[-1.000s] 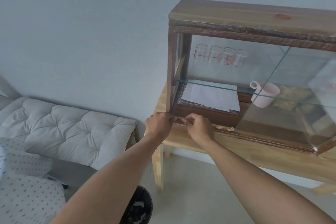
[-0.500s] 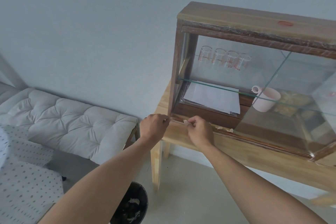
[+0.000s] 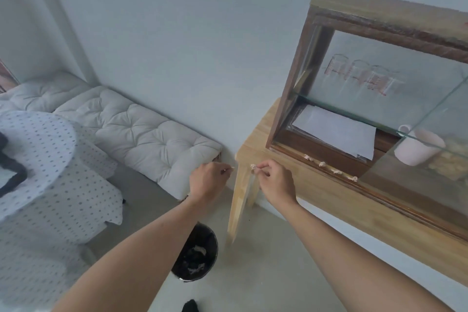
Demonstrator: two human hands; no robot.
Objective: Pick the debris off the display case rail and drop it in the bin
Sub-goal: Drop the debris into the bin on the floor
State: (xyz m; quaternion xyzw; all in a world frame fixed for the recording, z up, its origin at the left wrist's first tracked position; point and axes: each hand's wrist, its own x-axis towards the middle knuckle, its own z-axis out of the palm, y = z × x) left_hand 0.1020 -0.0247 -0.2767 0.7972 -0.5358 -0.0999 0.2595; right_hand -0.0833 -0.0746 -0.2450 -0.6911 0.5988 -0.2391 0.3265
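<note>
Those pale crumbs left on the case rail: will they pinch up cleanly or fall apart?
The debris bits look small and irregular, so probably very light. The right hand already pinches one, so they likely survive a fingertip pinch. Their ragged edges hint they may crumble if squeezed. A push would likely scatter them along the rail.

Head view, steeply down, close range

Debris: four small pale crumpled bits (image 3: 322, 164) strung along the display case rail (image 3: 329, 169), spaced apart, running from near the case's left corner toward the sliding glass edge. One more pale bit (image 3: 253, 166) off the rail, left of the case corner. Bin (image 3: 196, 252): round, black, upright on the floor below-left of the case, pale scraps inside.
</note>
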